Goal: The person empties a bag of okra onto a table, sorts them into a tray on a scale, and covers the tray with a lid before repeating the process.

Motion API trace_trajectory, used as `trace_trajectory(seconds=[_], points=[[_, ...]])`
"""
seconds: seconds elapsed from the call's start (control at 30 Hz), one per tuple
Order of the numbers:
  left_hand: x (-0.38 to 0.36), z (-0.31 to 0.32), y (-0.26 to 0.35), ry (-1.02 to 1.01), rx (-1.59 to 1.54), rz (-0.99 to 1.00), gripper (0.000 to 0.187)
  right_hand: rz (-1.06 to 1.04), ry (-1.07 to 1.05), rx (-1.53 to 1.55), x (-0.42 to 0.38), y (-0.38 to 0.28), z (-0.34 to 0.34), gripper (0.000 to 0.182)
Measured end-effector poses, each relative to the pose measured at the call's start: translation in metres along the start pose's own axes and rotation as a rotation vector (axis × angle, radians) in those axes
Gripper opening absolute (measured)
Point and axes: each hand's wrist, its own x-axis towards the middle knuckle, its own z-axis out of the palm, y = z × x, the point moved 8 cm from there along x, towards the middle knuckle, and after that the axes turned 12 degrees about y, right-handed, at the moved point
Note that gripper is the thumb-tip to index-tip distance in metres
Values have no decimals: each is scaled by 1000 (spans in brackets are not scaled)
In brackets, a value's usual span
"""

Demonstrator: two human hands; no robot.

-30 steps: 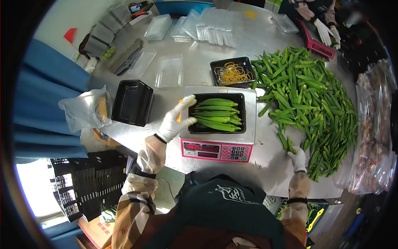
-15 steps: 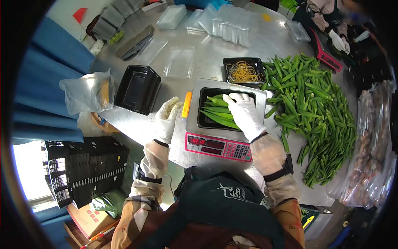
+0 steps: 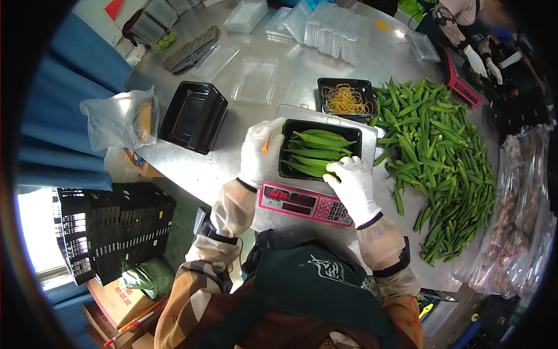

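Note:
A black tray (image 3: 356, 132) holding several green okra pods (image 3: 317, 152) sits on the scale platform (image 3: 368, 152). At the tray's lower right corner my right hand (image 3: 353, 183), in a white glove, has its fingers bent in around the end of an okra pod. My left hand (image 3: 260, 156), also gloved, stands at the tray's left side with its fingers apart. Between thumb and fingers shows a bit of an orange-handled tool (image 3: 265, 146), mostly covered by that hand. Red digits glow on the pink-framed scale panel (image 3: 302, 203).
Loose okra (image 3: 439, 168) is heaped to the right. Behind the scale stands a black tray of rubber bands (image 3: 347, 100). Stacked black trays (image 3: 195, 118) are at left, clear lids (image 3: 337, 34) at the back. A co-worker's gloved hands (image 3: 482, 64) show at upper right beside another scale (image 3: 462, 81).
My left hand has moved right to the tray's left side. My right hand has drawn back from above the okra to the tray's lower right corner. The okra now lies more evenly.

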Motion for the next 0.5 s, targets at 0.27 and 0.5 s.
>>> trace_trajectory(seconds=[0.27, 0.5], points=[[-19, 32, 23, -34, 168, 325, 37, -5, 175, 41, 53, 21, 3, 16], [-18, 30, 11, -35, 51, 236, 38, 17, -68, 75, 68, 38, 30, 8]])
